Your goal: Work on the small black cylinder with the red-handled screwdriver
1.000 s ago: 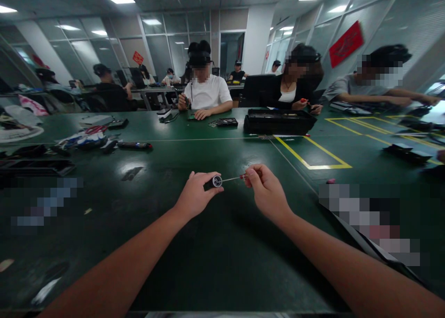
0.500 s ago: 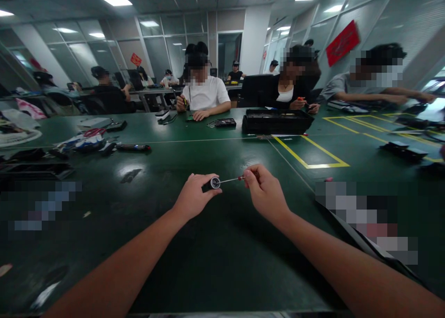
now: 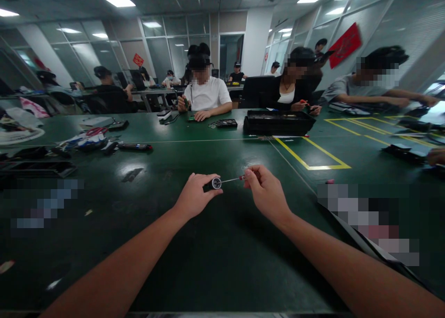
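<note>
My left hand (image 3: pixel 193 196) grips a small black cylindrical part (image 3: pixel 214 183) with a silver round end that faces right. My right hand (image 3: pixel 266 193) pinches the red handle of a thin screwdriver (image 3: pixel 231 179), and its metal tip sits at the silver end of the part. Both hands hover just above the dark green table (image 3: pixel 215 257), near its middle.
A black tray (image 3: pixel 278 122) lies beyond the hands, by yellow floor-style tape lines (image 3: pixel 313 158). Tools and scissors (image 3: pixel 93 139) lie at the left. Several people sit working along the far side and right. Blurred patches cover items at both sides.
Both hands hold almost the same pose; the part and screwdriver shifted only slightly as the view moved a little.
</note>
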Tool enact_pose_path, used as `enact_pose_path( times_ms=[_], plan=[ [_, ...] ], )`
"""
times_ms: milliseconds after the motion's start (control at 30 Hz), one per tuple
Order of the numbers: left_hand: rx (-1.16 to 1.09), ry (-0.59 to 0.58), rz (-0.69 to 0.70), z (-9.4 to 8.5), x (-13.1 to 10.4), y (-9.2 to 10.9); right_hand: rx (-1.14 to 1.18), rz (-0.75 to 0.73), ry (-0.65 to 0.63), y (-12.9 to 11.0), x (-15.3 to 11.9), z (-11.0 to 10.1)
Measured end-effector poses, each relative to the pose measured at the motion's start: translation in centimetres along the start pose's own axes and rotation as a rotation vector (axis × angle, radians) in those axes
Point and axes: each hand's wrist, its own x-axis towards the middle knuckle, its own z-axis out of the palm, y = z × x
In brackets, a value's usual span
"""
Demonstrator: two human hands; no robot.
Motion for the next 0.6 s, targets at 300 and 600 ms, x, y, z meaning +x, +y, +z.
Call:
enact_pose_path(
  times_ms=[300, 600],
  plan=[
    [0.017, 0.019, -0.003, -0.12, 0.01, -0.25, -0.248, -0.085, -0.090, -0.66, 0.01, -0.74],
    [0.066, 0.001, 0.026, -0.37, -0.01, -0.14, -0.326, -0.084, -0.091, -0.03, 0.28, -0.37]
  ],
)
